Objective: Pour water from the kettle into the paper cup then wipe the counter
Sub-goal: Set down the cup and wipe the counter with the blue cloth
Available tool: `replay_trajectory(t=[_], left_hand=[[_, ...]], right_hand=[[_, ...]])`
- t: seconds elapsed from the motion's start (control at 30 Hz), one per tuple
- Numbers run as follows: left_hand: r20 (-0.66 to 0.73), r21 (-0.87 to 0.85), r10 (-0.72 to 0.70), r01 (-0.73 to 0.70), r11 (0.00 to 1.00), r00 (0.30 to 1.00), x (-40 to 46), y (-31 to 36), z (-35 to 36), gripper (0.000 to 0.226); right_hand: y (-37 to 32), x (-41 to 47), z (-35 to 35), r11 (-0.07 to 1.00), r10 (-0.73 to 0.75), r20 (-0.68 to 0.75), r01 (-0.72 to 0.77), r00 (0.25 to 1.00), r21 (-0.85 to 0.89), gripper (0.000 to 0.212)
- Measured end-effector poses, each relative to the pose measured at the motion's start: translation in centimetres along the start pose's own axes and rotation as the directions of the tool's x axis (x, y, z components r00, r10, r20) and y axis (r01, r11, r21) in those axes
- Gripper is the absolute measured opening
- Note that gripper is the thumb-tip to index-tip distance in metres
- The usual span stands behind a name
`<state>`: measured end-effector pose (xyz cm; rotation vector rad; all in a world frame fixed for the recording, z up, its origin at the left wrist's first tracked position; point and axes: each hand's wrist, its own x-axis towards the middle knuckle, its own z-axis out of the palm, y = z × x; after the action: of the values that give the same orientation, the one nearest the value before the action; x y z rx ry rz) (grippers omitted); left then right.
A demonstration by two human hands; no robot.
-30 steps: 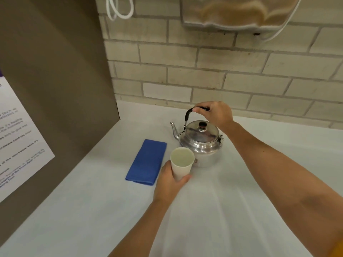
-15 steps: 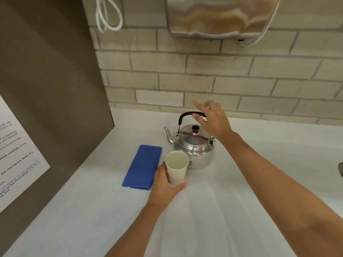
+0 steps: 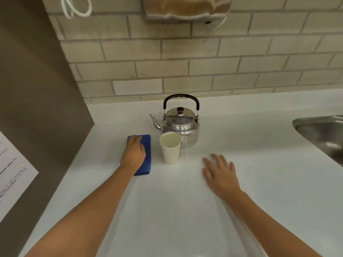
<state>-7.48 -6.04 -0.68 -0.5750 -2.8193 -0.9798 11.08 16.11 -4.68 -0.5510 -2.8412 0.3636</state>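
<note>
A steel kettle (image 3: 181, 127) with a black handle stands upright on the white counter (image 3: 167, 210) near the brick wall, spout to the left. Just in front of it stands a white paper cup (image 3: 171, 153) with water in it. A folded blue cloth (image 3: 148, 156) lies left of the cup. My left hand (image 3: 134, 154) lies on top of the cloth, fingers curled over its far end. My right hand (image 3: 220, 173) rests flat on the counter right of the cup, fingers spread, holding nothing.
A steel sink (image 3: 324, 134) is set into the counter at the right edge. A brown side panel (image 3: 37, 108) with a printed sheet (image 3: 11, 173) closes off the left. A metal dispenser (image 3: 185, 8) and a white cord (image 3: 78, 8) hang on the wall above.
My right hand let go of the kettle handle and came down flat onto the counter. My left hand left the cup and moved left onto the blue cloth.
</note>
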Motion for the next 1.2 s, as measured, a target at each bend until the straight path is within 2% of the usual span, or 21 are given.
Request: replay_trajectory(t=[0.07, 0.13, 0.23, 0.43, 0.6, 0.67, 0.77, 0.87, 0.97, 1.07, 1.2], left_hand=[[0.146, 0.148, -0.061, 0.039, 0.988, 0.987, 2.3, -1.0, 0.8, 0.043], [0.229, 0.266, -0.061, -0.002, 0.964, 0.971, 3.5, -1.7, 2.1, 0.047], [0.229, 0.343, 0.009, -0.089, 0.935, 0.973, 3.7, -2.9, 3.9, 0.049], [0.231, 0.318, 0.097, -0.170, 0.933, 0.968, 1.6, -5.2, 2.2, 0.050], [0.075, 0.399, 0.009, -0.038, 0.916, 0.997, -4.2, -5.8, 0.2, 0.050], [0.015, 0.408, -0.060, 0.048, 0.912, 0.998, -7.0, -3.8, 0.7, 0.050], [0.010, 0.379, -0.172, 0.156, 0.912, 0.985, -11.1, 1.4, 3.3, 0.052], [0.029, 0.366, -0.165, 0.143, 0.920, 0.986, -14.5, 6.3, 6.0, 0.053], [0.009, 0.370, -0.169, 0.154, 0.916, 0.986, -17.3, 6.3, 5.6, 0.053], [-0.157, 0.335, -0.276, 0.314, 0.888, 0.948, -19.3, 3.5, 2.8, 0.052], [-0.204, 0.311, -0.439, 0.483, 0.818, 0.875, -19.7, 4.4, 2.7, 0.053]], right_hand=[[0.2, -0.2, 0.5, 0.999, 0.033, 0.015, -0.033, 0.999, 0.009, 0.043], [0.5, 0.0, 0.7, 0.999, 0.050, 0.036, -0.050, 0.998, -0.012, 0.045], [0.6, 0.1, 1.2, 0.998, 0.054, 0.039, -0.053, 0.998, -0.040, 0.046], [0.3, 0.2, 0.7, 0.995, 0.082, 0.060, -0.078, 0.995, -0.061, 0.046], [-0.2, -0.1, 0.3, 0.994, 0.093, 0.100, -0.087, 0.991, -0.063, 0.046], [-0.4, -0.2, 0.1, 0.994, 0.093, 0.108, -0.086, 0.990, -0.067, 0.046], [-0.6, -0.4, -0.3, 0.996, 0.077, 0.116, -0.072, 0.990, -0.046, 0.045], [-0.5, -0.8, -0.8, 1.000, 0.017, 0.121, -0.019, 0.992, 0.010, 0.045], [1.6, -0.8, -2.0, 0.998, -0.059, 0.147, 0.054, 0.987, 0.034, 0.046], [6.0, 0.0, -3.7, 0.997, -0.060, 0.175, 0.068, 0.983, -0.040, 0.046], [10.9, 0.6, -5.1, 0.995, -0.066, 0.239, 0.083, 0.969, -0.063, 0.046]])
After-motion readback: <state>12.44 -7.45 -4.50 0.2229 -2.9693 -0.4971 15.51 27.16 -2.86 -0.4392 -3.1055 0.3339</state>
